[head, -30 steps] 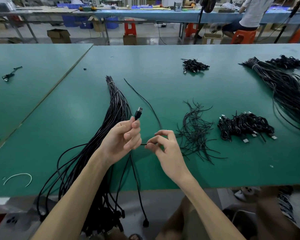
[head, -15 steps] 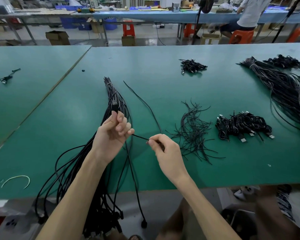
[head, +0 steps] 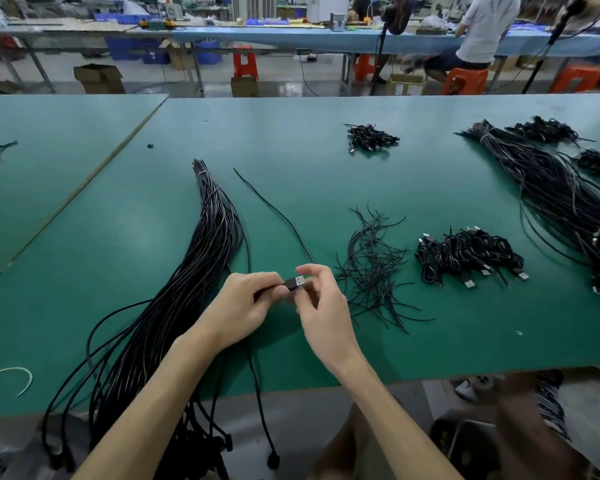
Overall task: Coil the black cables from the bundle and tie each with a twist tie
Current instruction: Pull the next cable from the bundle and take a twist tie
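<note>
Hands have come together: left hand (head: 243,303) grips the plug (head: 296,282), right hand (head: 323,306) seemingly pinches its cable (head: 274,211). Coiling barely begun; some coils (head: 465,254) done, big bundle (head: 201,258) and ties (head: 371,265) remain.

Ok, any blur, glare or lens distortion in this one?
Head view: wide-angle bows the near edge of the table; left hand, right hand and USB plug reasonably sharp; bottom corners smeared; soft even light, faint shadows under the hands, no tabletop glare.
</note>
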